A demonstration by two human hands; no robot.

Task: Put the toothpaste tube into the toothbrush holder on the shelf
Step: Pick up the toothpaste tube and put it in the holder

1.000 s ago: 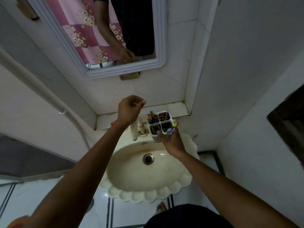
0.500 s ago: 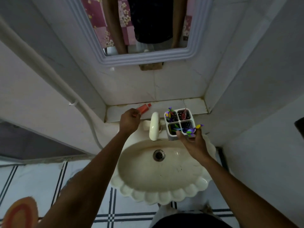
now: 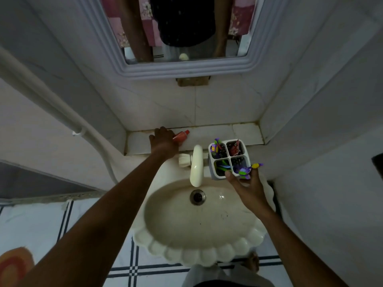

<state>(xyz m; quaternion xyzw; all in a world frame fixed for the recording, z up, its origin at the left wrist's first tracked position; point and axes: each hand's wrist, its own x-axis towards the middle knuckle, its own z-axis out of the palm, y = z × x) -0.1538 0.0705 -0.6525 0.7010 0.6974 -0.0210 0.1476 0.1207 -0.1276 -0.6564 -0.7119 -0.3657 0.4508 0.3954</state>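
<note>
A red toothpaste tube [image 3: 182,136] lies on the white tiled shelf [image 3: 244,134] behind the sink. My left hand [image 3: 163,142] rests over the tube's near end, fingers curled on it. A white four-compartment toothbrush holder [image 3: 229,160] with coloured brushes stands at the sink's back right rim. My right hand [image 3: 246,183] grips the holder's front wall from below, thumb on its left corner, fingers by the purple brush heads.
A cream tap [image 3: 196,165] juts out between my two hands. The scalloped cream sink [image 3: 199,220] lies below. A framed mirror [image 3: 182,38] hangs above the shelf, a white pipe [image 3: 51,100] runs down the left wall, and walls close in on the right.
My left hand has come down from above the tap onto the shelf and closed on the red tube. The camera tilted down; my right hand stays on the holder.
</note>
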